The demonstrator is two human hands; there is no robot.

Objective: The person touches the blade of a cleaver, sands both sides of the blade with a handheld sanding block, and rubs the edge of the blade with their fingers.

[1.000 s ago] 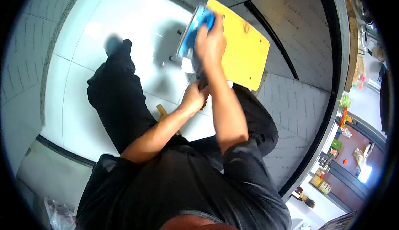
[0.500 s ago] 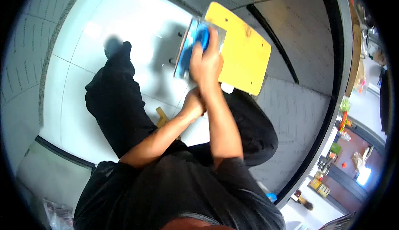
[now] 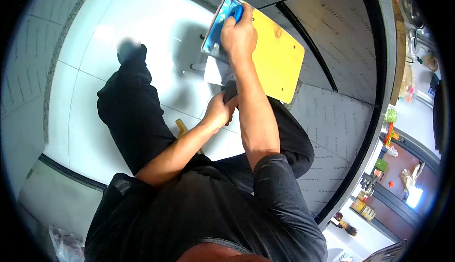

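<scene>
My right hand [image 3: 239, 32] is closed round the blue handle of a flat trowel [image 3: 219, 25], whose shiny rectangular plate is tilted at the left edge of a yellow stool [image 3: 279, 56]. Below it, my left hand [image 3: 220, 111] grips the dark handle of a putty knife [image 3: 217, 72]. Its broad, bright blade sits just under the trowel's lower end; whether the two touch, I cannot tell. My right forearm passes in front of part of the dark handle.
White tiled floor [image 3: 109, 30] lies on the left, beside my outstretched leg. Grey printed sheeting [image 3: 327, 124] covers the right side. A yellowish wooden piece [image 3: 181, 128] shows between my legs. Along the far right runs a counter with bottles, a brush [image 3: 348, 226] and other items.
My right hand and the trowel have moved up. The putty knife's handle and blade now show below the trowel; earlier, a white patch showed right of my right forearm.
</scene>
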